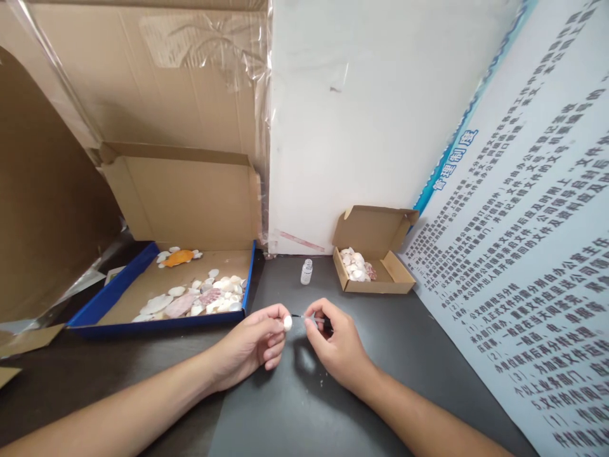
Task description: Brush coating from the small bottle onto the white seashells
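Between the thumb and forefinger of my left hand (259, 339) is a small white seashell (287, 323). My right hand (337, 339) pinches a small brush (309, 319) with a dark tip and a black end. The brush points left, its tip at or very near the shell; whether they touch I cannot tell. Behind my hands a small clear glass bottle (306, 272) stands upright without a cap, its label white. Part of the brush handle is hidden by my right fingers.
At left lies an open blue-edged box (128, 304) with many shells (209, 298) and an orange shell piece (179, 257). A smaller open cardboard box (380, 287) at right holds white shells (354, 263). A printed board (533, 254) borders the right side; cardboard (157, 95) stands behind.
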A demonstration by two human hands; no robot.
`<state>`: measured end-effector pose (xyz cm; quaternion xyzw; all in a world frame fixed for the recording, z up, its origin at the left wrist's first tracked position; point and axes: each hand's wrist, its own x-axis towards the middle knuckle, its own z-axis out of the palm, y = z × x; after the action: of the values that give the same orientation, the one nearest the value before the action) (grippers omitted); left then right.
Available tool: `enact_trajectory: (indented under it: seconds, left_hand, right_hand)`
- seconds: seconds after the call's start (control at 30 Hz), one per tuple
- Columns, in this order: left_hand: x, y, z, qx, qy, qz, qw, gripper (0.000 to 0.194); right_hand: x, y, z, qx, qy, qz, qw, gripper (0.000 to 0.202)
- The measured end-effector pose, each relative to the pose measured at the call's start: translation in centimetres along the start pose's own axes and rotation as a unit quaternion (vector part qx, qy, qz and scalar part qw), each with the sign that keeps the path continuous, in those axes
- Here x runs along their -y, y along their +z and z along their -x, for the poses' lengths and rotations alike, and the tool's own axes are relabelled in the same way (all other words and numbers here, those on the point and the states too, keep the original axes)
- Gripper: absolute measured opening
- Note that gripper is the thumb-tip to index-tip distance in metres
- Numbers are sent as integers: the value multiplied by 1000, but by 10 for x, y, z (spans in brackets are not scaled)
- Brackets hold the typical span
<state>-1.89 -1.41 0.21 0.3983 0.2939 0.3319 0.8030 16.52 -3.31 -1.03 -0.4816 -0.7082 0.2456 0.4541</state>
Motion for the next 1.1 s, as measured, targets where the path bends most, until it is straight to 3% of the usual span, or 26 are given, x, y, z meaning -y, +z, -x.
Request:
enact_trajectory:
  seconds: [0.2,0.4,0.53,0.77,0.97,1.1]
  left_hand:
    - [0,0,-1,3,-5,0,1000,8]
    - [0,0,-1,3,-1,-3,1000,8]
    - [1,-1,-1,1,7,3,1000,8]
    - [3,-2,-2,-2,8,3,1000,8]
    - [2,-1,-1,-3,5,-8,1000,10]
    - [2,-2,-1,-1,7,-20,1000,11]
  right_hand:
    - [2,0,3,28,-33,-20,999,3]
    - [0,0,0,14,27,-18,999,4]
    - [1,0,3,40,-17,-50,998,3]
    - [1,0,1,4,14,-18,1000,4]
    - [0,0,1,22,-32,-15,999,3]
    - [-1,0,0,5,9,-2,1000,4]
